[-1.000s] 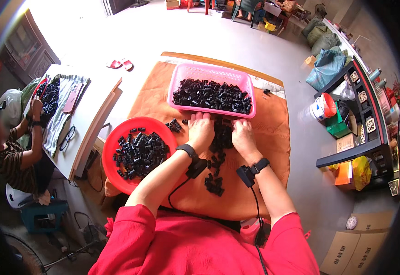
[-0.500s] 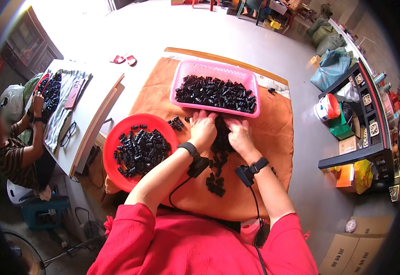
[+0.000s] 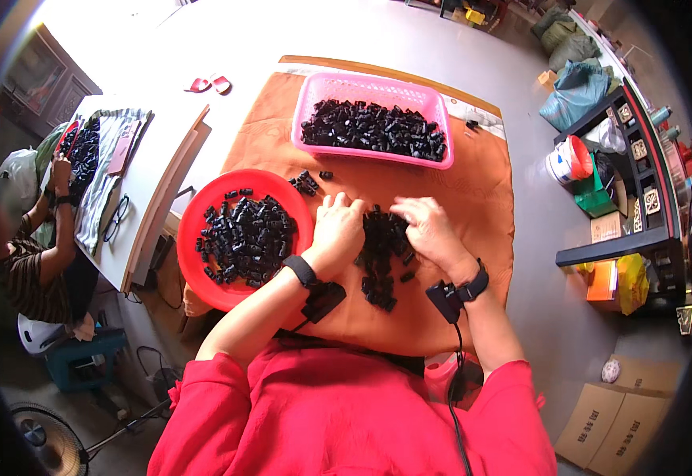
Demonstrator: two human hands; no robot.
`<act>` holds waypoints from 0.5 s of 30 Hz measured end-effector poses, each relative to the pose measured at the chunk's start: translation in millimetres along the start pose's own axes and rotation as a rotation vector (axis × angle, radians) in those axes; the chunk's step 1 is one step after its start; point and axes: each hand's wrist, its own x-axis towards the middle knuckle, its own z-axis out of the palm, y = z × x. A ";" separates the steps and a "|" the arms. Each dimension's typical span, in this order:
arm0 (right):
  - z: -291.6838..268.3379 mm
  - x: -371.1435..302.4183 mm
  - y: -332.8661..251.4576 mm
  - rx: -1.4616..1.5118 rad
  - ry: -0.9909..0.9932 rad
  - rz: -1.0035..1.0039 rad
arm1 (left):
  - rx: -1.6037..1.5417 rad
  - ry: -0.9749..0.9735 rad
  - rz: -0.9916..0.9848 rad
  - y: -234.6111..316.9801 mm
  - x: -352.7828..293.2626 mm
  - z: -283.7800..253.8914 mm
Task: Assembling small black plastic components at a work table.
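Observation:
On the orange cloth [image 3: 473,246], a loose pile of small black cylindrical pieces [image 3: 379,258] lies between my two hands. My left hand [image 3: 338,232] rests along the pile's left side, its fingers apart and pointing away from me. On the opposite side my right hand [image 3: 435,232] hovers by the pile's far end, fingers loosely spread; I see nothing held in either. Beyond them stands a pink plastic basket [image 3: 308,99] partly filled with similar black pieces. To the left, a round red tray [image 3: 189,230] holds many more. A small cluster of pieces [image 3: 304,183] sits between tray and basket.
Each wrist carries a black strap and a small device, with a cable [image 3: 458,397] running down on the right. A co-worker [image 3: 32,246] handles black pieces at a white table [image 3: 155,159] on the left. A dark shelf [image 3: 623,246] and cardboard boxes [image 3: 615,420] stand at right.
Both hands have drawn back from the basket's near edge toward me and moved apart. The pile between them has shifted nearer and is more in view.

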 end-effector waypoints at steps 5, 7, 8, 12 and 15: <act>-1.2 -11.0 13.9 -0.158 0.066 0.221 | -0.082 0.105 0.055 -0.1 10.7 10.3; 5.0 -19.2 15.4 -0.171 0.031 0.242 | -0.071 0.104 0.091 5.1 10.1 14.5; 7.5 -23.7 14.9 -0.142 0.015 0.181 | -0.059 0.105 0.123 6.7 9.8 16.0; 16.9 -31.8 -13.2 -0.036 0.029 0.183 | -0.058 0.139 0.219 4.5 -1.3 24.7; 17.8 -38.6 -29.4 -0.021 0.022 0.162 | -0.052 0.086 0.220 6.2 -14.9 16.3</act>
